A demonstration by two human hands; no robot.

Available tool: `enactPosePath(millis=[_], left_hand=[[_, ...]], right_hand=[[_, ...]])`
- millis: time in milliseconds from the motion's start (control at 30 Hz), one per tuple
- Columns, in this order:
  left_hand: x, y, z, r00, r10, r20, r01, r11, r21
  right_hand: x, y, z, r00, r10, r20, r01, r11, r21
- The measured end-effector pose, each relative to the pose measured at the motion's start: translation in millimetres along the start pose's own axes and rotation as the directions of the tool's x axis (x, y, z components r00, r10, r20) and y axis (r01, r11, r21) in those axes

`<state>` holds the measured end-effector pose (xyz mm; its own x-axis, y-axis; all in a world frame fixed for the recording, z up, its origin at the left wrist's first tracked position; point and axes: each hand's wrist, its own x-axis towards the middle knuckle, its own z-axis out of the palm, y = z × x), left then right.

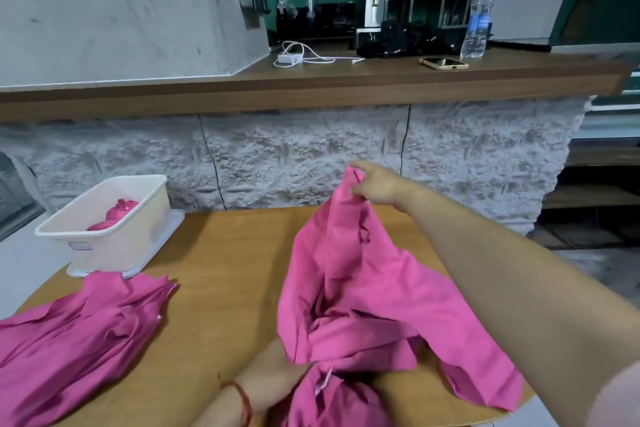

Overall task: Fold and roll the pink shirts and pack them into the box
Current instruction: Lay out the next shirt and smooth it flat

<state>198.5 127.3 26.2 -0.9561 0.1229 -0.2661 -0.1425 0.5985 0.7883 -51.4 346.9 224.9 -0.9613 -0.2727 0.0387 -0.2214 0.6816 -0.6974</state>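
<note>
The right hand is stretched forward and raised. Its thumb and fingers pinch the top edge of a pink shirt, holding that corner up off the table. From the pinch, the shirt hangs down in loose folds and spreads back toward the person, with its lower part bunched on the table under the right forearm.

The left hand lies low and close to the body, at the near edge of the table. It touches the bunched lower end of the same shirt. Its fingers are hidden under the cloth, so I cannot tell whether they grip the cloth or lie flat. A red thread is tied around the left wrist.

To the left of the left hand, well apart from the held shirt, a pile of pink shirts lies loose on the table. Beyond that pile, at the far left corner of the table, stands a white box. Inside it are rolled shirts, also pink.

Past the right hand there is a rough stone wall with a wooden counter on top. On the counter, beyond and above the right hand, lie a phone and a water bottle. Further left lies a white charger with its cable.
</note>
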Motion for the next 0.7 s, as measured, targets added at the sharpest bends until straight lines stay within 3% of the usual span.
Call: enactPosePath(millis=[33, 133, 200, 267, 400, 500, 567, 633, 700], left_hand=[[6, 5, -24, 0.999, 0.005, -0.045, -0.007, 0.999, -0.044], [1, 20, -53, 0.973, -0.085, -0.214, 0.133, 0.965, 0.226], [4, 25, -61, 0.971, -0.085, -0.222, 0.156, 0.932, 0.326], [14, 37, -72, 0.979, 0.035, -0.198, 0.047, 0.916, 0.397], [54, 64, -80, 0.932, 0.345, -0.108, -0.274, 0.87, 0.411], [98, 76, -77, 0.93, 0.363, -0.059, -0.285, 0.813, 0.507], [129, 76, -71, 0.947, 0.321, -0.011, -0.239, 0.725, 0.646], [158, 72, -65, 0.958, 0.285, 0.02, -0.192, 0.592, 0.783], [180, 67, -62, 0.969, 0.246, 0.036, -0.17, 0.548, 0.819]], right_hand=[[-3, 9, 6, 1.0, -0.024, 0.016, 0.026, 0.995, -0.101], [-14, 30, 23, 0.999, -0.019, 0.03, 0.028, 0.937, -0.348], [-26, 37, 31, 0.999, 0.022, -0.042, -0.037, 0.916, -0.399], [-41, 45, 41, 0.999, 0.031, -0.03, -0.04, 0.927, -0.372], [-87, 61, 69, 0.968, 0.097, 0.23, 0.001, 0.92, -0.392], [-116, 69, 85, 0.94, 0.121, 0.32, 0.034, 0.898, -0.438], [-125, 77, 93, 0.934, 0.155, 0.321, 0.036, 0.856, -0.516], [-126, 86, 99, 0.958, 0.132, 0.256, 0.052, 0.796, -0.604], [-124, 93, 99, 0.989, 0.075, 0.124, 0.018, 0.784, -0.621]])
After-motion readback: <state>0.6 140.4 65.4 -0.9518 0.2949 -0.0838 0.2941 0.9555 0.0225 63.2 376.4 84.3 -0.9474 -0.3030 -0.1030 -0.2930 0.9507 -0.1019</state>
